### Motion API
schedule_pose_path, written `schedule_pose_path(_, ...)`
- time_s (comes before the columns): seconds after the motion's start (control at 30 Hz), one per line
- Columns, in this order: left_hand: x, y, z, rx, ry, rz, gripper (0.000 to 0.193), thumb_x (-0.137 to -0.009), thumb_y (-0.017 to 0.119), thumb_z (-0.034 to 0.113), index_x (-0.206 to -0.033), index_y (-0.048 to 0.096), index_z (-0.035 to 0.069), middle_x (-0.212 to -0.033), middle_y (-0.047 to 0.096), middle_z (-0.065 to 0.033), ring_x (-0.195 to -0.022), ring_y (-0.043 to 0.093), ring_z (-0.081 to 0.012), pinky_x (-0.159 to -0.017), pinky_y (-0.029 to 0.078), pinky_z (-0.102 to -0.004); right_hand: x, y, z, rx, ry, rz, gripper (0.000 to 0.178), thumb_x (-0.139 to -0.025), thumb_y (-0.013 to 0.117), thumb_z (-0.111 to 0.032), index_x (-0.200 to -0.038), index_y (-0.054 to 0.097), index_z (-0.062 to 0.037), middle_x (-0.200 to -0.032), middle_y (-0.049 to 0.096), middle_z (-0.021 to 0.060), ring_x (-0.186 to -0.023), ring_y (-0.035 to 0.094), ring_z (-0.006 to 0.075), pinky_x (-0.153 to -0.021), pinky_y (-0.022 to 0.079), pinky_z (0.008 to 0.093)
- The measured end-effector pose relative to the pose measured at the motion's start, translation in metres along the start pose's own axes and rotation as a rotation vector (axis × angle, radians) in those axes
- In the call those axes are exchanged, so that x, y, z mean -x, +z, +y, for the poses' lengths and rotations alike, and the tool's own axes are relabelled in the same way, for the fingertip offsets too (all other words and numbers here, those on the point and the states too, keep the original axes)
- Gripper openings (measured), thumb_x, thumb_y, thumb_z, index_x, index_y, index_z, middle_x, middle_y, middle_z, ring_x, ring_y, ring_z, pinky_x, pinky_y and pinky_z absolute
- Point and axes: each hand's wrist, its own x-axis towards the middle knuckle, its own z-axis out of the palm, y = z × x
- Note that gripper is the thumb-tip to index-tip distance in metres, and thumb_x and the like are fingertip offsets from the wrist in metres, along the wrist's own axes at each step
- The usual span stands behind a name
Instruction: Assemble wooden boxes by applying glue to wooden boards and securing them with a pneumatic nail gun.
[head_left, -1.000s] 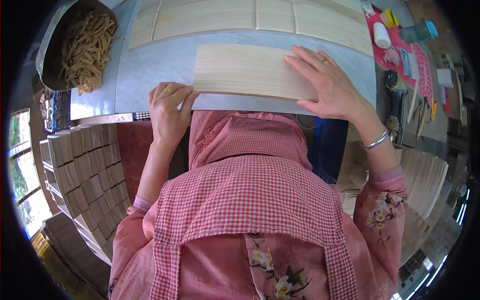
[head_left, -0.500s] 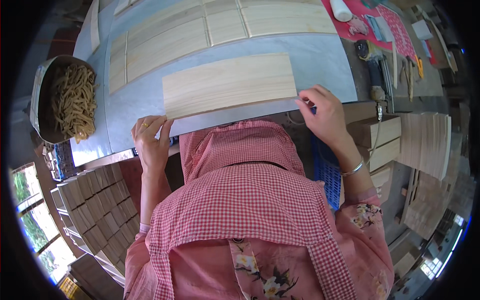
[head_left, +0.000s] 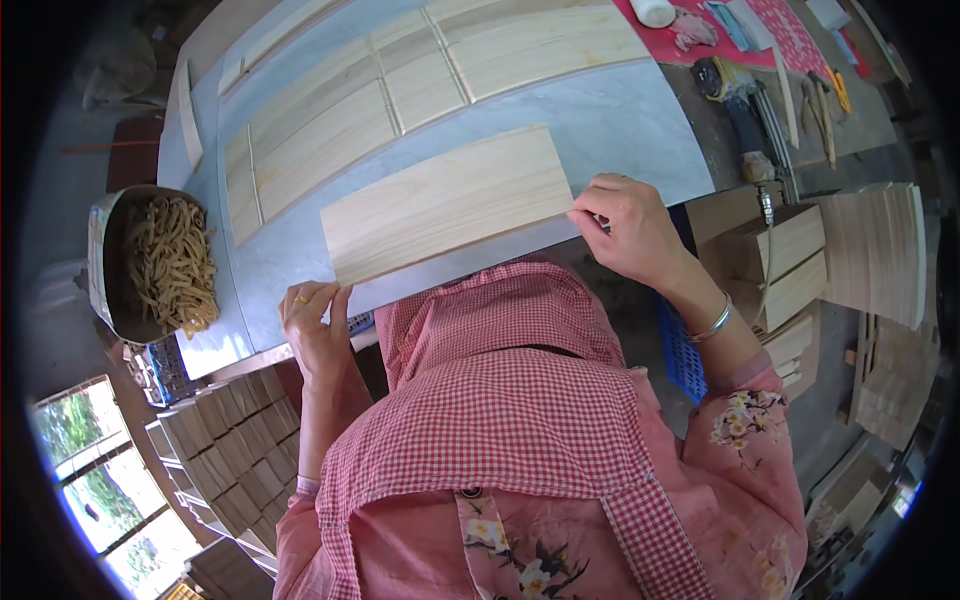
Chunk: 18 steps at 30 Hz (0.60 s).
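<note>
A pale rectangular wooden board (head_left: 450, 200) lies flat near the front edge of the blue-grey tabletop (head_left: 590, 115). At its near left corner, my left hand (head_left: 315, 308) pinches the edge between thumb and fingers; a yellow ring shows on one finger. My right hand (head_left: 628, 222) is closed at the near right corner, thumb and forefinger meeting on the board's edge. The undersides of both grips are hidden. Farther back on the table lies a row of similar wooden panels (head_left: 340, 105), with narrow strips between them.
An open container (head_left: 103, 255) of tan curled strips stands at the table's left end. A dark hand tool (head_left: 735, 100) and pliers (head_left: 822, 110) lie at the right, near a pink cloth (head_left: 765, 35). Stacked boards (head_left: 875, 255) and a blue crate (head_left: 683, 360) are lower right; wooden blocks (head_left: 240, 450) lower left.
The whole view has turned slightly, so the board and table look more tilted. Both hands stay at the board's near corners; my right thumb and forefinger have come closer together.
</note>
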Motion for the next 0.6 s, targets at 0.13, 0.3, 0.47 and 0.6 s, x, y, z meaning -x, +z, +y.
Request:
schedule_pose_path(0.13,0.002,0.001,-0.002,0.007,-0.024,-0.015,0.009,-0.077,0.078,0.002,-0.085,0.074,0.003,-0.087,0.07,-0.0052,-0.086,0.061,-0.0219,-0.086,0.046,-0.035,0.002,0.003,0.001,-0.012,-0.014,0.051,0.01,-0.076,0.067,0.003,-0.072,0.059,-0.001,-0.069,0.055,0.0051,-0.06,0.049,0.0213,-0.056,0.04,0.0319)
schedule_pose_path(0.3,-0.001,0.002,-0.002,0.0,-0.055,-0.038,0.008,-0.077,0.078,0.002,-0.084,0.073,0.002,-0.088,0.07,-0.0056,-0.084,0.061,-0.0218,-0.082,0.048,-0.034,0.001,0.004,0.006,-0.036,-0.041,0.11,0.013,-0.076,0.066,0.004,-0.069,0.056,-0.0022,-0.067,0.051,0.0051,-0.059,0.047,0.0218,-0.057,0.04,0.0326)
schedule_pose_path(0.47,0.001,0.0,-0.004,0.008,-0.061,-0.062,0.008,-0.078,0.077,0.003,-0.084,0.072,0.002,-0.087,0.07,-0.0056,-0.083,0.061,-0.0216,-0.079,0.049,-0.0335,0.002,0.006,0.01,-0.051,-0.069,0.128,0.015,-0.075,0.066,0.004,-0.068,0.055,-0.0029,-0.066,0.049,0.0051,-0.059,0.046,0.022,-0.057,0.041,0.0329)
schedule_pose_path(0.6,-0.002,-0.001,0.001,0.009,-0.057,-0.065,0.007,-0.079,0.077,0.004,-0.085,0.072,0.002,-0.088,0.07,-0.0058,-0.083,0.061,-0.0215,-0.078,0.049,-0.0334,-0.005,0.0,0.017,-0.042,-0.082,0.101,0.015,-0.076,0.065,0.003,-0.067,0.054,-0.0029,-0.066,0.049,0.0051,-0.059,0.046,0.0219,-0.058,0.041,0.0331)
